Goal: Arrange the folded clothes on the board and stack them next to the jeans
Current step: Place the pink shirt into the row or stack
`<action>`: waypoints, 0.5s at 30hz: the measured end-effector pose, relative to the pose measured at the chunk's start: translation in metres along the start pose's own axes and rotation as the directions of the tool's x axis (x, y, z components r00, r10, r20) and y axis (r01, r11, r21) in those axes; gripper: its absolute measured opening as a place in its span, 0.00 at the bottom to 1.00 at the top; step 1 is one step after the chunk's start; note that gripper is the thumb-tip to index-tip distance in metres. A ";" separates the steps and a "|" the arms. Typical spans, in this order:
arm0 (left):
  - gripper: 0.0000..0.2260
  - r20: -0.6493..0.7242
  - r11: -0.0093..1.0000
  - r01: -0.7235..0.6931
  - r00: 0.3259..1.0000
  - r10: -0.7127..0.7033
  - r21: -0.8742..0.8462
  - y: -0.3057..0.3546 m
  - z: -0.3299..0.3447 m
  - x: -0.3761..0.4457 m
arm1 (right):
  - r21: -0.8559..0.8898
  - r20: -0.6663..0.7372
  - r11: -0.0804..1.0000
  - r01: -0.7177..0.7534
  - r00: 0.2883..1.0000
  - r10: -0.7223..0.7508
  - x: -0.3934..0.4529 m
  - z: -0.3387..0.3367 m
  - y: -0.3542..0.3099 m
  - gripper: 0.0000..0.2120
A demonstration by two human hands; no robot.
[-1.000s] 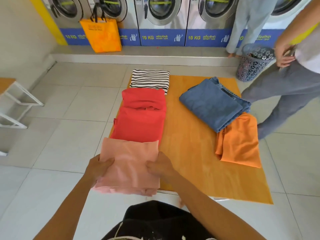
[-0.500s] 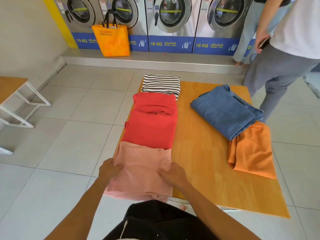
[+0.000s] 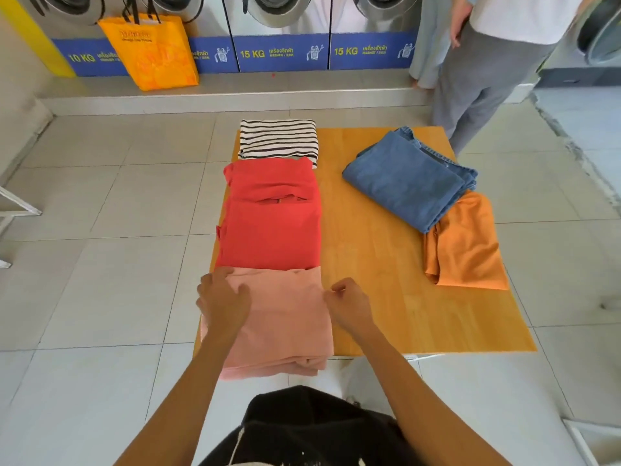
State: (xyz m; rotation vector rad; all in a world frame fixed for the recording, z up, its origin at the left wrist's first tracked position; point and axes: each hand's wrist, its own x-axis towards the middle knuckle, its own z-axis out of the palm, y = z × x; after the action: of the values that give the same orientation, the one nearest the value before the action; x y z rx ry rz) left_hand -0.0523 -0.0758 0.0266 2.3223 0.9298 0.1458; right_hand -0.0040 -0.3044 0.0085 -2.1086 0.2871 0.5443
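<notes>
Washing machines point(image 3: 282, 31) line the back wall; on the board point(image 3: 379, 250), a pink fold point(image 3: 285, 317) ends the left row; left hand point(image 3: 223, 299) flat atop, right hand point(image 3: 349, 306) apparently pinching its edge; next, carry it beside the jeans point(image 3: 408, 178).

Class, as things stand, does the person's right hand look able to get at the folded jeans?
Probably yes. The right hand sits at the pink garment's edge, and only bare board lies between it and the jeans; it would need a forward stretch.
</notes>
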 end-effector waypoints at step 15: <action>0.09 0.149 0.912 -0.279 0.931 0.333 -0.300 0.148 0.077 0.032 | 0.413 -0.080 0.911 0.025 0.997 0.010 0.073 -0.115 -0.053 0.05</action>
State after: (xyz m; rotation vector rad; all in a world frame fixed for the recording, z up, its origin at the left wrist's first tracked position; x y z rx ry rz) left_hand 0.0824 -0.1763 0.0482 2.1592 0.4100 0.1600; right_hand 0.1127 -0.3705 0.0677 -1.7187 0.4031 0.3554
